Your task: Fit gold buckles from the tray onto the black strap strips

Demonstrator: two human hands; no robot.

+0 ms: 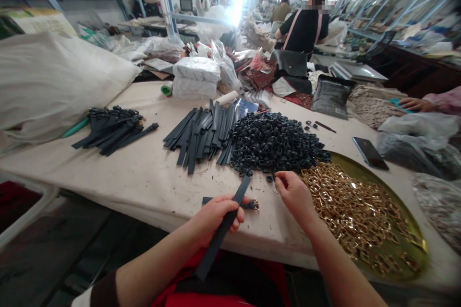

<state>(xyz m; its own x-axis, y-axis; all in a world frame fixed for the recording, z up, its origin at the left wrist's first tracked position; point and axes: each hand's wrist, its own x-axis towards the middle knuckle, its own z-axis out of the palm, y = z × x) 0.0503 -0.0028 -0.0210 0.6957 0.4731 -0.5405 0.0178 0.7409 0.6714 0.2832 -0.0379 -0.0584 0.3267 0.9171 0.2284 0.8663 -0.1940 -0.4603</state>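
My left hand (214, 218) is closed around a dark flat strap (237, 196) that runs from my lap up over the table edge. A second strap piece with a gold buckle (252, 205) lies under it on the table. My right hand (295, 194) hovers at the near edge of a heap of small black loops (273, 141), fingers curled and pinched; whether a loop is between them is hidden. A pile of gold buckles (345, 206) sits right of that hand in a round brass tray (406, 211).
Loose black straps (201, 136) lie mid-table, and finished straps (111, 129) at the left beside a big white sack (54, 81). A phone (370, 152) and plastic bags lie at the right. Another person's hand (416, 104) rests far right; someone in black stands behind.
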